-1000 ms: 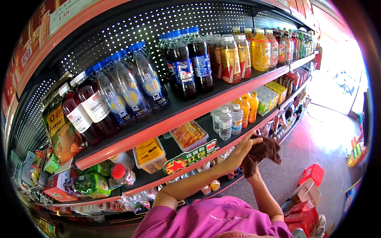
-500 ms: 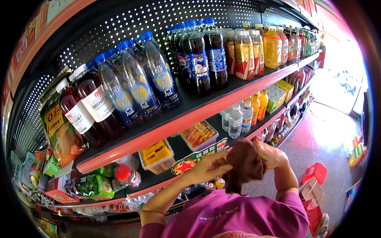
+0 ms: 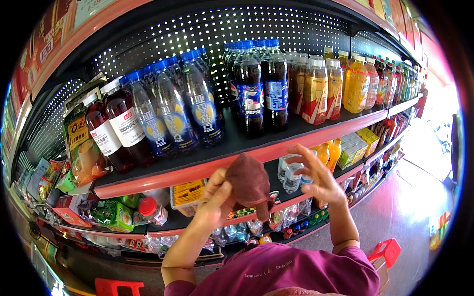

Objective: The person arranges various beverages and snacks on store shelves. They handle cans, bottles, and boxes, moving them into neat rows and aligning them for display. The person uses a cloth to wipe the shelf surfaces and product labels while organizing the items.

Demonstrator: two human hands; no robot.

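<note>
My left hand (image 3: 216,198) is closed on the edge of a brown cloth (image 3: 248,181), which is bunched up with a loose end hanging down. It is held in front of the red-edged upper shelf (image 3: 207,173). My right hand (image 3: 320,178) is lifted to the right of the cloth, apart from it, with its fingers spread and nothing in them. Behind the right hand, small clear water bottles (image 3: 291,178) on the lower shelf are partly hidden. Above the cloth, dark cola bottles with blue caps (image 3: 249,89) stand on the upper shelf.
Clear blue-capped bottles (image 3: 201,108) and dark red juice bottles (image 3: 129,126) fill the upper shelf's left side; yellow drinks (image 3: 355,86) stand to the right. Lower are a tub of yellow packets (image 3: 189,193) and a red-lidded jar (image 3: 152,211). Red stools (image 3: 387,250) stand on the floor.
The cloth has moved left with my left hand. My right hand has let go of it and opened to the right. The view has shifted, showing more of the shelf's right end.
</note>
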